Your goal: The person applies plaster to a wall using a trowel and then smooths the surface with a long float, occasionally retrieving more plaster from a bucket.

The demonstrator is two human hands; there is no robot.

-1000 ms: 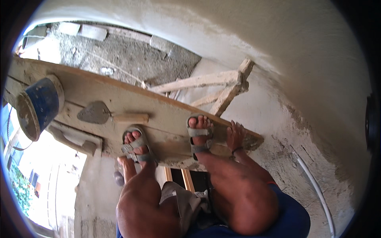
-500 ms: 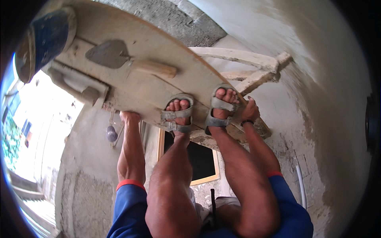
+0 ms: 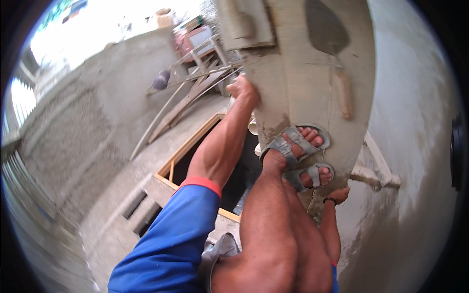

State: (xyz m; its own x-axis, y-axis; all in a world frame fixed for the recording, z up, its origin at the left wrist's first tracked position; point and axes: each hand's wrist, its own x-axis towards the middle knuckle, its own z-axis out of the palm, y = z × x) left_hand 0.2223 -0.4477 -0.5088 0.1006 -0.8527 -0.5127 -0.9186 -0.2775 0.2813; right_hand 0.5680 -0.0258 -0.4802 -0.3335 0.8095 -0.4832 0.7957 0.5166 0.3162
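**Both hands on the scaffold plank, trowel lying beyond the feet**

While the person crouches on the plank [image 3: 303,83], the left hand [image 3: 243,89] is clenched over its near edge and the right hand [image 3: 338,195] rests at its far edge by the plastered wall [image 3: 415,146]; its grip cannot be told. The trowel [image 3: 332,53] lies lengthwise along the plank, ahead of the sandalled feet [image 3: 298,146], nearer the left hand. Its blade tip is cut off.

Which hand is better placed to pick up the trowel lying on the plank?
Probably the left hand: it grips the plank edge level with the trowel. The right hand sits at the plank's near end, behind the sandalled feet.
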